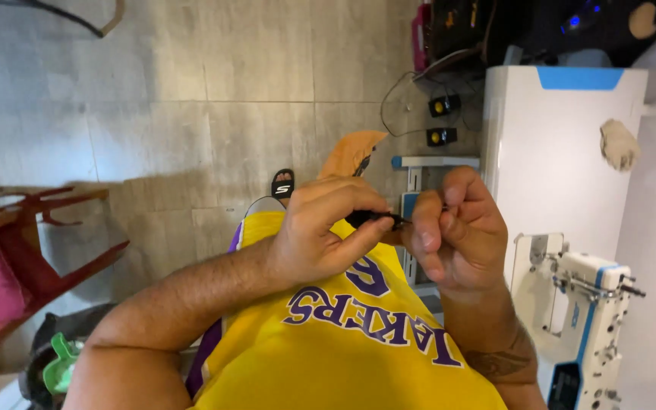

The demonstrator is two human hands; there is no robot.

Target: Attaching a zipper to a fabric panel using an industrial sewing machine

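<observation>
My left hand (326, 231) and my right hand (458, 230) meet in front of my chest, above my yellow jersey (343, 342). Between them is a small black pen-like tool (373, 219). The left thumb and fingers pinch its dark body. The right fingertips close on its thin tip end. Most of the tool is hidden by the fingers.
A white sewing machine (582, 304) with blue trim stands on a white table (563, 152) at the right. A red wooden chair (17, 250) is at the left. Grey tiled floor (191, 114), a black sandal (283, 184), cables and two small black boxes lie beyond.
</observation>
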